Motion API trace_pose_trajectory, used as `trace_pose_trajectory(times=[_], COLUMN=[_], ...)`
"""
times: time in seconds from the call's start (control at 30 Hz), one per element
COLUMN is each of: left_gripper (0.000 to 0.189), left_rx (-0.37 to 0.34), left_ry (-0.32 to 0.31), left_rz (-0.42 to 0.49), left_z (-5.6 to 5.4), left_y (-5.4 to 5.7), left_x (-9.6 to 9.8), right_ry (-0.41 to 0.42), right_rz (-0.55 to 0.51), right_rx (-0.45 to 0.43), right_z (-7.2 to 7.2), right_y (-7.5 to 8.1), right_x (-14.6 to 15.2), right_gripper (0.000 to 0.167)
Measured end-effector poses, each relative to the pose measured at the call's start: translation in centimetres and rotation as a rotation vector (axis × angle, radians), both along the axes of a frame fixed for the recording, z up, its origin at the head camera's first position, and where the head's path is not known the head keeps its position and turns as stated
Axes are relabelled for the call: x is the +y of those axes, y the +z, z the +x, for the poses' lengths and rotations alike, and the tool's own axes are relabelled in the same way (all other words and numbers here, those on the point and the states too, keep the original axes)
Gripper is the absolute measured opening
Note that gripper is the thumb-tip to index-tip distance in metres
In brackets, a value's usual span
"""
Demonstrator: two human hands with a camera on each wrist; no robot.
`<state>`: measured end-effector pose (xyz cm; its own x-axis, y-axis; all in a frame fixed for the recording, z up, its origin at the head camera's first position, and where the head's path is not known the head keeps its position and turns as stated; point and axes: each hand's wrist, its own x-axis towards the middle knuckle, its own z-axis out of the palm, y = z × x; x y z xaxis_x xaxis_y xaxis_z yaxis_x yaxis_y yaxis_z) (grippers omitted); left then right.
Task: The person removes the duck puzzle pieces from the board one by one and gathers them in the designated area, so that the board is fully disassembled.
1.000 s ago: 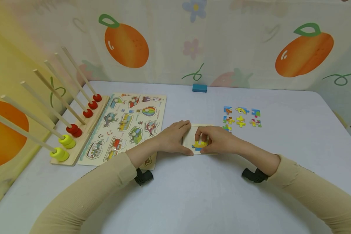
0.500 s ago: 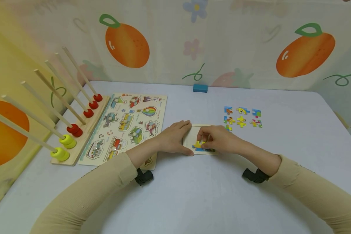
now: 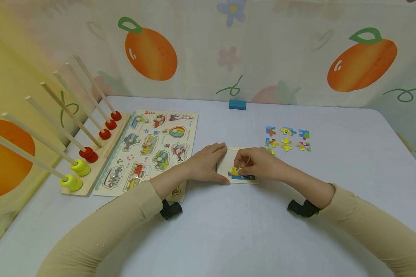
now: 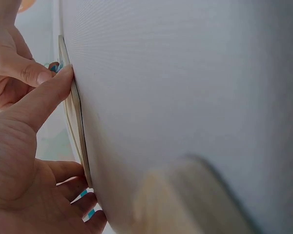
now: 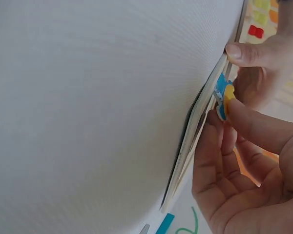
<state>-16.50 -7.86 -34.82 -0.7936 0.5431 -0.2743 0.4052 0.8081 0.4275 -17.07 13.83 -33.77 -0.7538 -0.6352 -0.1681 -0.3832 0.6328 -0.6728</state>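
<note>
In the head view, a small shallow wooden puzzle tray (image 3: 229, 157) lies flat at the table's middle. My left hand (image 3: 203, 163) holds its left side, thumb at the near corner and fingers at the far edge. The thumb and first fingers of my right hand (image 3: 260, 163) pinch a yellow and blue jigsaw piece (image 5: 228, 97), which is tilted against the tray in the right wrist view. Dark blue jigsaw pieces (image 3: 245, 177) lie along the tray's near edge. The right fingers partly hide the tray's inside.
Several loose jigsaw pieces (image 3: 286, 144) lie in rows behind the right hand. To the left are a vehicle peg puzzle board (image 3: 142, 157) and a wooden bead stand (image 3: 115, 130) with tall pegs. A blue block (image 3: 237, 104) sits at the table's back edge.
My right hand has shifted slightly, uncovering more of the blue pieces at the tray's near edge. The pinched jigsaw piece has turned a little. My left hand stays in place.
</note>
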Motion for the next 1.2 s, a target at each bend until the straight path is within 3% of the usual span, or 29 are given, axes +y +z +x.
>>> trace_pose_trajectory(times=[0.6,1.2], left_gripper=[0.106,0.107], left_rx=[0.011,0.015], left_ry=[-0.003,-0.011], left_rz=[-0.011,-0.017], left_z=[0.0,0.0], left_y=[-0.1,-0.2], left_x=[0.0,0.0], right_ry=[-0.099,-0.223], right_rz=[0.001,-0.026], right_rx=[0.054,-0.001], right_z=[-0.6,-1.4], right_y=[1.6,3.5], right_x=[2.1,6.5], right_gripper=[0.011,0.014])
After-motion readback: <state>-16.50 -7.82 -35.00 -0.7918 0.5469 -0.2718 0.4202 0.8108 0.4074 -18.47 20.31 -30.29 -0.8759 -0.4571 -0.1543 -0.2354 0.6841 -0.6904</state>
